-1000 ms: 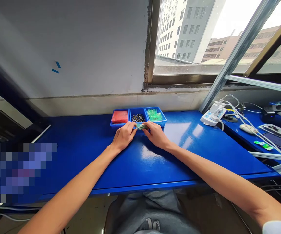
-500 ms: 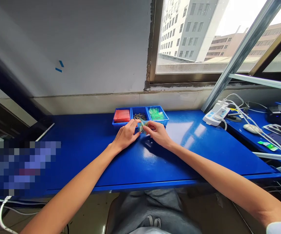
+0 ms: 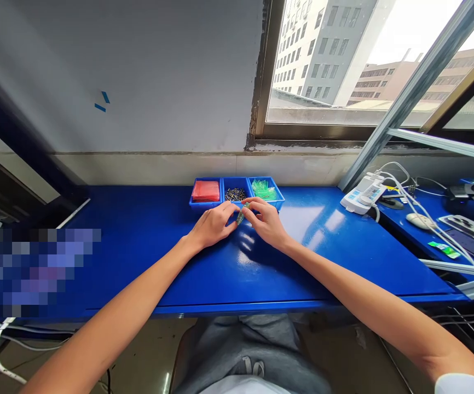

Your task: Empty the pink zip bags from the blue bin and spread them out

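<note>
both hands (image 3: 241,223) pinching small green part (image 3: 241,214), just in front of blue trays (image 3: 237,203), blue bench (image 3: 323,246)

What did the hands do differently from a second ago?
A second ago both hands pressed the small green piece low against the front of the blue trays. Since then the left hand and right hand have lifted it a little and pulled it back from the trays, and it now stands on edge between the fingertips. Both hands kept hold of it. The trays and the blue table stayed put.
</note>
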A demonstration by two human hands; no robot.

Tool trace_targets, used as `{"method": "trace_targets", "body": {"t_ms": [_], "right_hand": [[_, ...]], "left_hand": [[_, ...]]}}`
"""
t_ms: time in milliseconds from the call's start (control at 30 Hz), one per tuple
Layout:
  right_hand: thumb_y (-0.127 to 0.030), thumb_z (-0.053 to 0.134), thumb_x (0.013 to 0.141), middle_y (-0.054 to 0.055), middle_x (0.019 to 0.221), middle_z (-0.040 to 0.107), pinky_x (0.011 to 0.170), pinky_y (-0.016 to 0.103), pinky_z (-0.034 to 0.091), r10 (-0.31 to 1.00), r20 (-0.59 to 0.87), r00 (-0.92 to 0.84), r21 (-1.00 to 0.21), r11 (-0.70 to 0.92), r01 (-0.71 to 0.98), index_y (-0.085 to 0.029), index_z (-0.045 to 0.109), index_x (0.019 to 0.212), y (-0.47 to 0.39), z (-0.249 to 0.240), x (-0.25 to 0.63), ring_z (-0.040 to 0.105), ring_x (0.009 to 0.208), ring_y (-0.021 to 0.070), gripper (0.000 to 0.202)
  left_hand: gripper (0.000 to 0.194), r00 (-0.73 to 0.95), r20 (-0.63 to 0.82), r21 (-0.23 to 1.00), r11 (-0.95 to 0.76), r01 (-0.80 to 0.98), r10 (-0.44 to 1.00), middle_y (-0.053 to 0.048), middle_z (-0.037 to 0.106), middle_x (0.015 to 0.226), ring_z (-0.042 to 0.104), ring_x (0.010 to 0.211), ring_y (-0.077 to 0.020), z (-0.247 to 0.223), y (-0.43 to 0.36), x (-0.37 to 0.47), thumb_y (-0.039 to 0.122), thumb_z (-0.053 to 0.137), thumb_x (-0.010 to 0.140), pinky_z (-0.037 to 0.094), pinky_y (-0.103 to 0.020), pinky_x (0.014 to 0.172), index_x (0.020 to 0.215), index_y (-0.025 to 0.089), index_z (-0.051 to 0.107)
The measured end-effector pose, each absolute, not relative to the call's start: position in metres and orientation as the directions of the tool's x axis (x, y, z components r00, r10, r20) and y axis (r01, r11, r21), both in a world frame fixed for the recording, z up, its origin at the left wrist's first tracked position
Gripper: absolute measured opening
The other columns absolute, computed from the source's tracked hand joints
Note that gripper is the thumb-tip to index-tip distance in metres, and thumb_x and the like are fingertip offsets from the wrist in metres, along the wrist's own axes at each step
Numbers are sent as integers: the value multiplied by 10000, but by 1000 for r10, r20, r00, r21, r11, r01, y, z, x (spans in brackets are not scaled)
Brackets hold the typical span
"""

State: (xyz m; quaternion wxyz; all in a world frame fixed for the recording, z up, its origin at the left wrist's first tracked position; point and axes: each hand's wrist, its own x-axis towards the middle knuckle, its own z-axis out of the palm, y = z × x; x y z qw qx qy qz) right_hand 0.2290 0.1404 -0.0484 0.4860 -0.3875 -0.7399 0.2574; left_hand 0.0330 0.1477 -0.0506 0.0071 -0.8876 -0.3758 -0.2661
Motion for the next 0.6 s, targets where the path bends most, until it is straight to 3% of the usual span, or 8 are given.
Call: {"method": "trace_targets", "body": {"t_ms": [33, 133, 300, 400, 500, 600], "right_hand": [[-480, 566, 947, 111, 1113, 670, 584, 279, 528, 822, 525, -219, -756, 569, 324, -188, 645, 724, 141, -48, 229, 644, 934, 213, 376], [-507, 581, 938, 99, 999, 654, 566, 271, 514, 818, 534, -214, -756, 576, 312, -195, 654, 749, 142, -48, 229, 629, 908, 210, 372], [-516, 603, 921, 55, 851, 660, 575, 280, 513, 856, 485, -181, -801, 517, 300, -214, 611, 827, 144, -51, 229, 646, 814, 200, 316], [-474, 645, 892, 14, 822, 694, 612, 297, 535, 889, 437, -135, -864, 457, 212, -239, 533, 1022, 145, -51, 229, 698, 765, 199, 291], [-446, 652, 885, 4, 827, 725, 666, 319, 562, 898, 408, -166, -891, 431, 142, -250, 477, 1235, 145, -49, 231, 739, 774, 211, 437], [-443, 640, 881, 16, 827, 735, 695, 330, 576, 891, 405, -204, -885, 438, 158, -240, 545, 1195, 145, -49, 231, 746, 768, 213, 386]], "left_hand": [[101, 582, 471, 176, -717, 674, 663, -48, 646, 963, 631, 777, -173, -51, 148, 33, 232, 575, 976, 477, -277, 676, 1039, 170, 623], [177, 582, 462, 162, -709, 687, 669, -35, 620, 865, 595, 714, -161, -52, 150, 31, 281, 542, 1008, 440, -271, 647, 893, 169, 617], [203, 520, 505, 252, -694, 674, 689, -46, 650, 883, 605, 745, -166, -53, 152, 32, 286, 488, 1038, 427, -269, 666, 954, 167, 630], [233, 480, 512, 337, -680, 651, 712, -54, 684, 898, 618, 754, -167, -52, 152, 32, 311, 485, 1043, 422, -267, 674, 988, 163, 656], [287, 479, 485, 400, -673, 622, 731, -52, 706, 862, 618, 720, -159, -51, 151, 32, 345, 490, 1041, 400, -258, 654, 979, 162, 702], [315, 457, 474, 433, -651, 623, 752, -33, 679, 747, 576, 642, -142, -52, 151, 31, 361, 513, 1024, 352, -250, 606, 915, 156, 727]]}}
